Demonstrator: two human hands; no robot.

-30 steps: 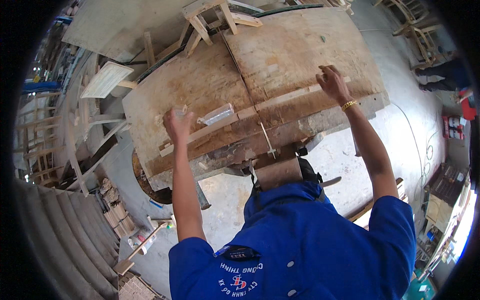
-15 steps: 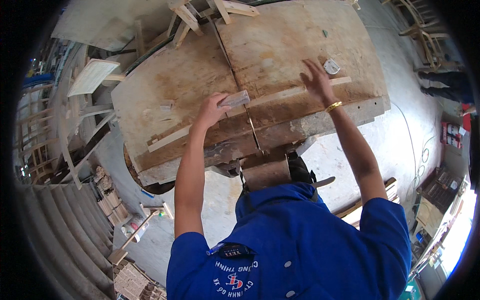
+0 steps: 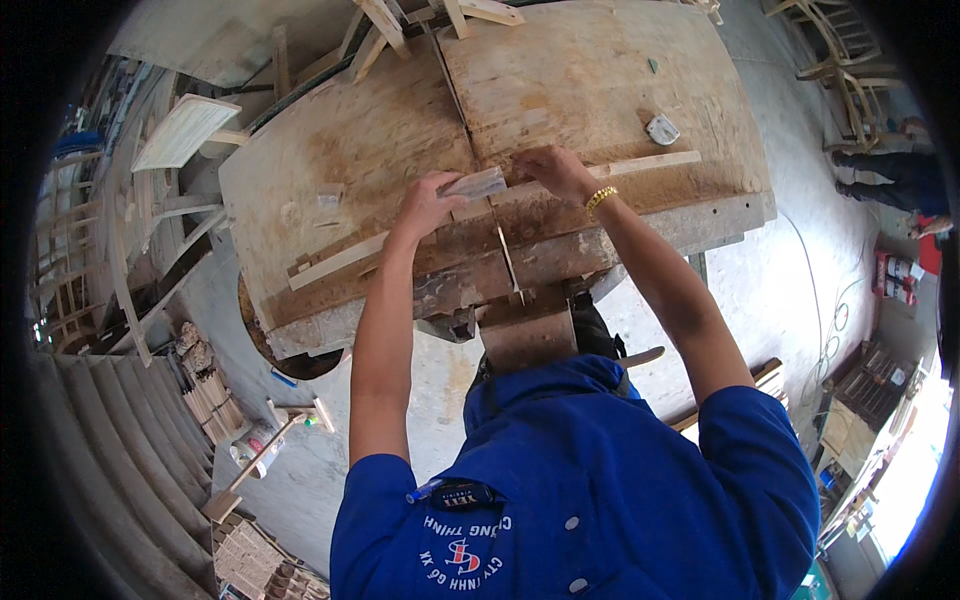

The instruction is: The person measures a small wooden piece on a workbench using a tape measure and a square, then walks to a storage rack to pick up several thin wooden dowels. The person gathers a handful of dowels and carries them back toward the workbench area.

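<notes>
The left hand (image 3: 425, 207) grips the left end of a translucent oblong piece (image 3: 480, 184) between thumb and fingers; the piece's exact make cannot be told from this view. Its free end points toward the right hand (image 3: 553, 172), which is bent at the fingers just beside it; whether the fingertips touch the piece, or pinch anything, cannot be told. The piece lies between the two hands, above the near part of the wooden counter (image 3: 590, 75), by the dark slot (image 3: 452, 85) that divides the top. A long pale wooden strip (image 3: 340, 263) runs along the near side of the counter, passing by both hands. A small clear plastic piece (image 3: 328, 198) lies to the left of the left hand, well apart from it. A white tape measure (image 3: 662, 131) rests beyond the strip, to the right of the right hand. As to containers, the chest pocket (image 3: 505, 487) of the blue shirt (image 3: 640, 480) holds a blue pen (image 3: 425, 491) and a dark pack (image 3: 466, 495). A white bucket (image 3: 257, 449) is on the floor (image 3: 435, 425) at lower left; its contents are too small to identify.
</notes>
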